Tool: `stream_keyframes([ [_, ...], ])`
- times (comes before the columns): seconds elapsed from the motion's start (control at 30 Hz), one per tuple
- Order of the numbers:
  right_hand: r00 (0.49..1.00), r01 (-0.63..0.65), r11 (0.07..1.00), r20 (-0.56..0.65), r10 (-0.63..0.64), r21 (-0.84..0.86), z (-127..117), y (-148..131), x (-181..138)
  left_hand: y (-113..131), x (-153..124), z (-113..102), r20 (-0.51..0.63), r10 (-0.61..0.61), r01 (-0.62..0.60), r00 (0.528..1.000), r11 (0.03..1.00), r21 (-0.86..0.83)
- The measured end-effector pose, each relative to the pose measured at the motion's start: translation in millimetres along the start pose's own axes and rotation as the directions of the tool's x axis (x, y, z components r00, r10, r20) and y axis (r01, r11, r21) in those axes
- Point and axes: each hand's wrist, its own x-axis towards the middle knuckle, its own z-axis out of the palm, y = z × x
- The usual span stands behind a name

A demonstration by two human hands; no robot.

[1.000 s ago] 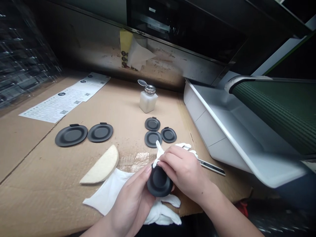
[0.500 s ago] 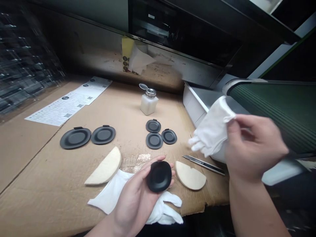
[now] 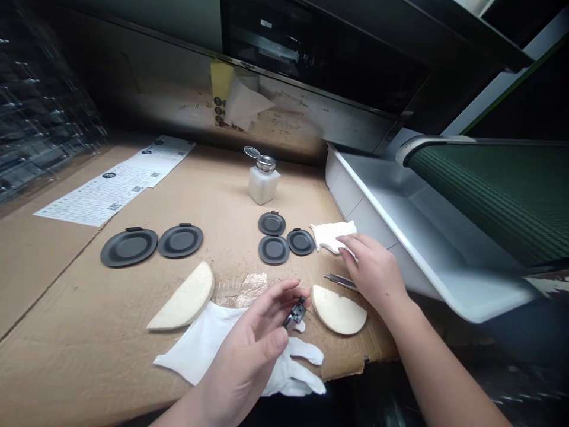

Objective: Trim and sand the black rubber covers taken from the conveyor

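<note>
My left hand (image 3: 253,344) holds a small black oval plastic lid (image 3: 294,314) between thumb and fingers, turned nearly edge-on with its hinge end up. Beneath that hand lies a white glove (image 3: 193,347), partly covered. My right hand (image 3: 377,270) reaches to a white folded glove (image 3: 332,232) beside the bin; its fingertips are at the cloth, with thumb and forefinger apart. A utility knife (image 3: 340,281) is partly hidden under the right hand. Cream half-round pads lie on either side, the left pad (image 3: 184,299) and the right pad (image 3: 340,311).
Three smaller black lids (image 3: 273,249) lie mid-table, two larger black lids (image 3: 130,247) at left. Behind them stands a pump bottle (image 3: 263,182) with its cap flipped up. Printed sheets (image 3: 93,198) lie far left. A white bin (image 3: 391,228) and green conveyor belt (image 3: 493,201) border the right.
My right hand has lowered the white glove from the air onto the table beside the bin, its fingers now apart. My left hand has tipped the black lid from face-up to edge-on.
</note>
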Motion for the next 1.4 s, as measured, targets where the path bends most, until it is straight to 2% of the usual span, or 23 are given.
stream_keyframes([
  [0.07, 1.0, 0.02, 0.995, 0.021, -0.022, 0.103, -11, -2, -15, -2, -1, -1, 0.015, 0.02, -0.021, 1.0, 0.994, 0.108],
  [0.13, 0.995, 0.025, 0.984, 0.091, -0.042, 0.179, -18, -2, -28, -2, -3, -1, 0.022, 0.036, -0.04, 0.999, 0.978, 0.207],
  [0.2, 0.985, -0.007, 0.984, 0.17, -0.024, 0.179, -17, 1, -37, -1, -4, 1, 0.03, 0.053, -0.059, 0.998, 0.946, 0.318],
  [0.3, 0.978, -0.053, 0.984, 0.209, 0.017, 0.169, -8, 8, -42, 2, -6, 7, 0.02, 0.079, -0.079, 0.997, 0.879, 0.471],
  [0.43, 0.984, -0.074, 0.971, 0.175, 0.033, 0.229, 0, 13, -42, 5, -7, 11, -0.053, 0.116, -0.068, 0.992, 0.829, 0.555],
  [0.57, 0.992, -0.115, 0.945, 0.081, 0.095, 0.307, -14, 7, -44, 3, -1, 8, -0.133, 0.156, -0.049, 0.979, 0.808, 0.587],
  [0.63, 0.999, -0.043, 0.923, 0.035, 0.032, 0.382, -30, -2, -47, 1, 2, 5, -0.14, 0.174, -0.058, 0.975, 0.804, 0.592],
  [0.7, 0.995, 0.086, 0.907, 0.001, -0.095, 0.412, -47, -14, -49, -1, 4, 3, -0.134, 0.18, -0.063, 0.974, 0.791, 0.609],
  [0.8, 0.969, 0.242, 0.927, -0.032, -0.243, 0.287, -65, -28, -51, -3, 3, 2, -0.137, 0.179, -0.045, 0.974, 0.749, 0.661],
  [1.0, 0.915, 0.404, 0.915, -0.014, -0.404, -0.003, -77, -38, -46, -2, 2, 4, -0.151, 0.192, -0.031, 0.97, 0.708, 0.706],
  [1.27, 0.881, 0.473, 0.878, 0.031, -0.472, -0.078, -82, -45, -37, -3, 4, 6, -0.168, 0.189, -0.025, 0.967, 0.734, 0.679],
  [1.4, 0.888, 0.46, 0.884, 0.022, -0.46, -0.077, -81, -46, -38, -3, 4, 7, -0.143, 0.18, -0.023, 0.973, 0.696, 0.718],
])
